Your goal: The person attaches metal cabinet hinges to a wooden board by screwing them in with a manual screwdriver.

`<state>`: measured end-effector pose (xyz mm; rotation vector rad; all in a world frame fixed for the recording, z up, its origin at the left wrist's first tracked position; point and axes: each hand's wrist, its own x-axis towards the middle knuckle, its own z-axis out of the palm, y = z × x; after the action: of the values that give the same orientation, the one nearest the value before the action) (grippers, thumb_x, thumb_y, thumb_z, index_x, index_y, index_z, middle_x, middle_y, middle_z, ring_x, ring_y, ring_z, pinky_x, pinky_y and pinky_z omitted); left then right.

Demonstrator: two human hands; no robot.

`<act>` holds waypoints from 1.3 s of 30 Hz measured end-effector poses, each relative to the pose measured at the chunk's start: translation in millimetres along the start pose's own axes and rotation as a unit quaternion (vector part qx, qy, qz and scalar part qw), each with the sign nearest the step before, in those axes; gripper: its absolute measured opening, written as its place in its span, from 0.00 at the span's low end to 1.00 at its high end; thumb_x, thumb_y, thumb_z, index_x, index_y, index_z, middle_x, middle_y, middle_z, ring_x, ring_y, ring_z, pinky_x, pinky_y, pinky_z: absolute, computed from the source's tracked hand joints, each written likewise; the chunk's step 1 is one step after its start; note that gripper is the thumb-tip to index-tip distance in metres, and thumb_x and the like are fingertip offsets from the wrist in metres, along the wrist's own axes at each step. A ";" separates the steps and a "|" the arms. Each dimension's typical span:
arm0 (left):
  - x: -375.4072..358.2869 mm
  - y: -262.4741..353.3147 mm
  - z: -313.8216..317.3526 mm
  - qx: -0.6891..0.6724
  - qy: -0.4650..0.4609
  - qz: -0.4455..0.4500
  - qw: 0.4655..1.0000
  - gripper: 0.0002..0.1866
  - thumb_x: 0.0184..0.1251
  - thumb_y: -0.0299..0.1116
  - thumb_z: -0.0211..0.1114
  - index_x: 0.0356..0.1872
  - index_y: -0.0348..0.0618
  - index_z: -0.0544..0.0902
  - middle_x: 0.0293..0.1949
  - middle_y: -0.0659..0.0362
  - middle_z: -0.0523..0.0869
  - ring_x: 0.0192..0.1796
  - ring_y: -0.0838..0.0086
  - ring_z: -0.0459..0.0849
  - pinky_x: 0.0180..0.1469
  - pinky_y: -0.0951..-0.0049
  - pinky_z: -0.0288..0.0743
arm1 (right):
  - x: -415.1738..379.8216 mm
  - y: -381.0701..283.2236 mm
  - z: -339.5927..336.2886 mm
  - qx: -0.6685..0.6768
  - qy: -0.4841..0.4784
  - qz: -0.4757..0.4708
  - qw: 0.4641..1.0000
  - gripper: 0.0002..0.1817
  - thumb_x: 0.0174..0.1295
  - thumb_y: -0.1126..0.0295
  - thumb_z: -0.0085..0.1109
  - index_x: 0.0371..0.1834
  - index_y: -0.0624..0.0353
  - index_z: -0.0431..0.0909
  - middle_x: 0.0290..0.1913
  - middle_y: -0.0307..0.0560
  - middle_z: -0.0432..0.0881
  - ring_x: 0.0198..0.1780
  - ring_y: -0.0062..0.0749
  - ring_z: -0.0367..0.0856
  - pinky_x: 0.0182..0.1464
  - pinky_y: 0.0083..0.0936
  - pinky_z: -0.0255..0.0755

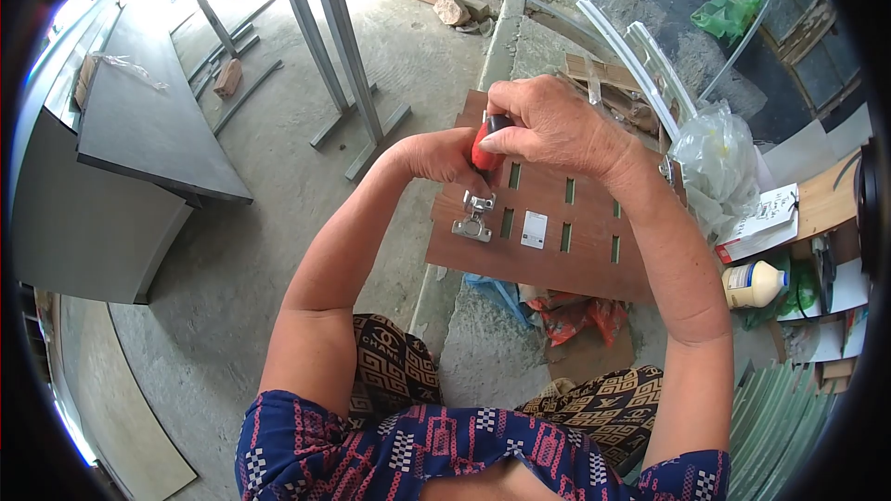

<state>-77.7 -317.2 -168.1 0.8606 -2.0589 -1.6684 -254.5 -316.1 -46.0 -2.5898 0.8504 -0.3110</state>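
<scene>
A screwdriver [484,144] with a red and black handle stands roughly upright over a brown slotted panel [538,264]. My right hand [552,125] is closed around the top of its handle. Lower down, my left hand [444,160] grips the red part from the left side. The screwdriver's tip is hidden behind my fingers. Just below my left hand, a metal cabinet hinge [472,223] lies at the panel's left part. A white label [534,229] shows between the green-looking slots.
On the right are a clear plastic bag [715,162], a white bottle [754,284] and stacked glass strips [780,422]. Metal posts [339,56] stand ahead on the concrete floor. A grey board [153,102] is at left. A red bag [580,315] lies below the panel.
</scene>
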 end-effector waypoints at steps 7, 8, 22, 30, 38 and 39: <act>-2.3 16.9 1.3 0.106 0.085 0.004 0.991 0.14 0.51 0.28 0.74 0.38 0.38 0.82 0.34 0.61 0.84 0.40 0.76 0.81 0.46 0.72 0.76 | -11.3 7.7 0.4 0.048 0.098 -0.028 0.994 0.16 0.50 0.61 0.69 0.24 0.63 0.77 0.21 0.53 0.80 0.25 0.41 0.81 0.31 0.34 0.73; -3.5 29.2 4.0 0.120 0.108 0.008 0.987 0.14 0.51 0.28 0.74 0.39 0.38 0.82 0.35 0.61 0.84 0.40 0.76 0.81 0.46 0.72 0.76 | -16.1 3.1 -5.8 0.059 0.108 -0.024 0.992 0.15 0.50 0.62 0.69 0.24 0.63 0.77 0.21 0.52 0.79 0.24 0.38 0.79 0.30 0.33 0.72; 19.4 40.6 44.8 0.081 0.003 0.019 0.997 0.13 0.50 0.30 0.73 0.35 0.37 0.80 0.27 0.58 0.83 0.31 0.73 0.81 0.37 0.70 0.75 | -68.9 2.0 -9.5 0.102 0.116 0.050 0.987 0.16 0.48 0.65 0.71 0.22 0.64 0.74 0.19 0.50 0.76 0.20 0.32 0.75 0.25 0.30 0.67; 27.1 14.1 43.3 0.062 0.007 0.002 0.998 0.13 0.48 0.27 0.72 0.34 0.36 0.80 0.25 0.58 0.83 0.31 0.72 0.83 0.34 0.73 0.76 | -65.3 4.7 2.0 0.087 0.115 0.039 0.989 0.10 0.51 0.69 0.65 0.28 0.64 0.76 0.25 0.52 0.80 0.25 0.39 0.79 0.31 0.34 0.73; 25.0 19.4 36.0 0.026 -0.034 -0.039 0.998 0.17 0.46 0.24 0.75 0.38 0.39 0.79 0.35 0.60 0.83 0.39 0.76 0.82 0.44 0.72 0.78 | -59.5 9.3 2.1 0.056 0.093 -0.030 0.994 0.08 0.54 0.72 0.61 0.32 0.65 0.76 0.26 0.55 0.80 0.31 0.47 0.81 0.38 0.38 0.74; 24.8 17.7 35.9 0.023 -0.031 -0.038 0.999 0.17 0.46 0.24 0.75 0.38 0.39 0.79 0.35 0.60 0.84 0.39 0.76 0.82 0.44 0.72 0.77 | -58.9 5.8 -0.9 0.072 0.074 -0.004 0.995 0.09 0.54 0.70 0.62 0.31 0.66 0.76 0.26 0.55 0.80 0.31 0.48 0.81 0.38 0.38 0.74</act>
<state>-122.6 -304.3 -162.3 0.9228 -2.1393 -1.7129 -304.3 -285.0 -52.8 -2.4607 0.8338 -0.5508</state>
